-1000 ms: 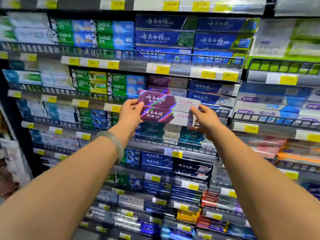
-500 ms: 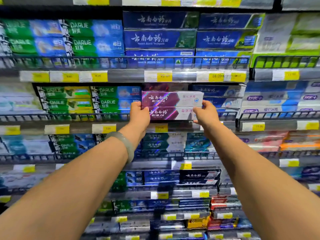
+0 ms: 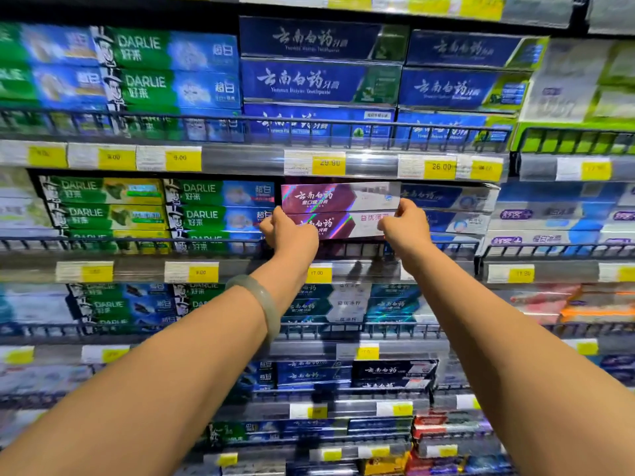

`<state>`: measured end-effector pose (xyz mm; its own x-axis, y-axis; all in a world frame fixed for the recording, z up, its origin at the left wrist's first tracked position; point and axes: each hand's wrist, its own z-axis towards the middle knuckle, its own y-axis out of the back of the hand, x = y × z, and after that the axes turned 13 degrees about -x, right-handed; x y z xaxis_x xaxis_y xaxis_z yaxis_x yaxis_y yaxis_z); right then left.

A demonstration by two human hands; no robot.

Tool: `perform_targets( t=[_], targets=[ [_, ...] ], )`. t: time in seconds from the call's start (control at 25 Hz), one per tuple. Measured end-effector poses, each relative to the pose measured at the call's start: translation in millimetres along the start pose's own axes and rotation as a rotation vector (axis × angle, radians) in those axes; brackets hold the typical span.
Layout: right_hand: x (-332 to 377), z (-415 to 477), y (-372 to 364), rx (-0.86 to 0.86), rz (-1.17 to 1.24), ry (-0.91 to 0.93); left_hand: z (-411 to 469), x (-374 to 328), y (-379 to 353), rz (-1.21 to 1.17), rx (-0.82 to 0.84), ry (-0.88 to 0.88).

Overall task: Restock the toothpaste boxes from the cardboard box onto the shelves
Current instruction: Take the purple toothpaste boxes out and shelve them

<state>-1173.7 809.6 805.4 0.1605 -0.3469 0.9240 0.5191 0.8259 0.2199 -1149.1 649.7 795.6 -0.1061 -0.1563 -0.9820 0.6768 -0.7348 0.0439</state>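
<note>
Two purple-and-white toothpaste boxes are stacked one on the other, level, inside the gap of the second shelf row, above its black wire rail. My left hand grips their left end with fingers curled round it. My right hand grips their right end. A pale green bangle sits on my left wrist. The cardboard box is out of view.
Green Darlie boxes fill the slot to the left, blue boxes the slot to the right. Dark blue boxes fill the shelf above. Yellow price tags line each shelf edge. Lower shelves hold more stock.
Both hands carried the two purple boxes up and forward into the shelf gap. The boxes went from tilted to level, and the camera moved closer to the shelves.
</note>
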Motion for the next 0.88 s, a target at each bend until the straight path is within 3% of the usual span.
perform_targets(
  t=[0.24, 0.48, 0.88],
  targets=[
    [0, 2, -11, -0.005, -0.086, 0.05, 8, 0, 2, 0.018, 0.065, -0.011],
    [-1, -2, -21, -0.045, -0.084, 0.078, 9, 8, 8, -0.136, 0.051, -0.066],
    [3, -8, -22, -0.117, -0.092, 0.048, 17, 13, 14, 0.071, 0.119, -0.173]
  ],
)
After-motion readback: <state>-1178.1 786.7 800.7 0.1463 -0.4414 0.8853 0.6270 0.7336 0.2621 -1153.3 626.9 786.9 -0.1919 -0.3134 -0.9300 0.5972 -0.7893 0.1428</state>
